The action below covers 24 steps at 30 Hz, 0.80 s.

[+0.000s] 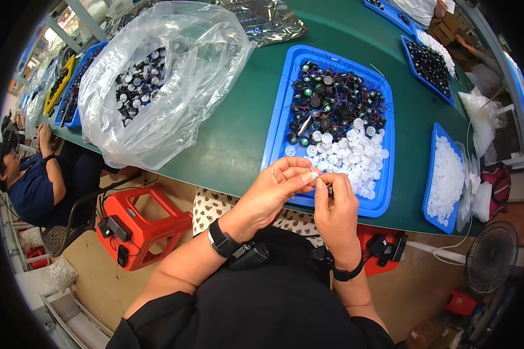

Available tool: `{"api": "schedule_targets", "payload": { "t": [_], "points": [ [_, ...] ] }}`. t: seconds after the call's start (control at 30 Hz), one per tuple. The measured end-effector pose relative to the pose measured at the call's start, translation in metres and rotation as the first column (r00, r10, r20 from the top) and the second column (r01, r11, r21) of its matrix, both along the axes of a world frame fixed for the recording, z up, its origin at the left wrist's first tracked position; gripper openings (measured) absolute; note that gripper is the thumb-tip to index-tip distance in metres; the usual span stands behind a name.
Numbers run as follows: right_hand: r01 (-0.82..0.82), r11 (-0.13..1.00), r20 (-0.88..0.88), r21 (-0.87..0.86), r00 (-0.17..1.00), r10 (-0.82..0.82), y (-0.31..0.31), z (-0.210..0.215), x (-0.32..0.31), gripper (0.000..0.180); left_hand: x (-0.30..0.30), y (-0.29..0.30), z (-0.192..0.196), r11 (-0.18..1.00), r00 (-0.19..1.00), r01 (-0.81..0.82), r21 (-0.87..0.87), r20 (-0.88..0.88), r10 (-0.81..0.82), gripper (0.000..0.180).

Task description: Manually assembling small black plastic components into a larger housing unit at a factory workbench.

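Close together, over the near edge of a blue tray [388, 145], both hands meet fingertip to fingertip. My left hand [272, 189] is closed in a pinch on a small white plastic cap [315, 174]. My right hand [339, 210] is closed too, its thumb and forefinger at the cap. A small dark part [330, 189] shows between its fingers; its exact kind is partly hidden. Inside the tray, black round components [337, 96] with thin red and blue wires fill the far part. Loose translucent white caps [355, 152] are heaped in the near part.
On the green table [233, 131], a large clear plastic bag [183, 107] of capped components stands left. A blue tray of white pieces [445, 180] lies right, a tray of black parts [428, 67] beyond. A red stool [148, 224], a fan [491, 256] and a seated person [38, 186] are nearby.
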State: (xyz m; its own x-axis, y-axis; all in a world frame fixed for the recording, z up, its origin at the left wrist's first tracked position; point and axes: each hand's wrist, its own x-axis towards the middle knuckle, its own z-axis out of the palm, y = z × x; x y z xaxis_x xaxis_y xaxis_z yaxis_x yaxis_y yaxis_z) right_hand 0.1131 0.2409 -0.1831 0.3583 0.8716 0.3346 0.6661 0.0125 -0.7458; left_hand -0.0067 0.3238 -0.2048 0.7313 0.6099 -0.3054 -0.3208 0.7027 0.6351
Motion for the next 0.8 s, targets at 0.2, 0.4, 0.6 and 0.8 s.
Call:
{"api": "schedule_targets", "payload": {
  "t": [0.2,0.4,0.6,0.8],
  "points": [
    [0.003,1.000,-0.005,-0.017,1.000,-0.004,-0.0009,0.0059,0.0005,0.008,-0.0013,0.0006,0.0015,0.999,1.000,0.006,-0.051,0.030,-0.005,0.029],
    [-0.022,1.000,0.040,-0.001,0.999,0.022,0.0001,0.0008,0.0034,0.008,-0.0012,0.0007,-0.0001,0.999,1.000,0.007,-0.041,0.009,-0.006,0.029],
    [-0.043,0.999,0.102,-0.005,0.994,0.043,0.0018,0.0023,0.0046,0.008,0.0002,0.0000,0.0030,1.000,0.999,0.020,-0.006,-0.037,-0.020,0.030],
    [-0.033,0.999,0.039,0.007,0.999,0.033,0.0019,0.0044,0.0030,0.006,-0.0019,0.0025,-0.0023,1.000,1.000,0.015,-0.004,0.006,-0.015,0.028]
  ]
}}
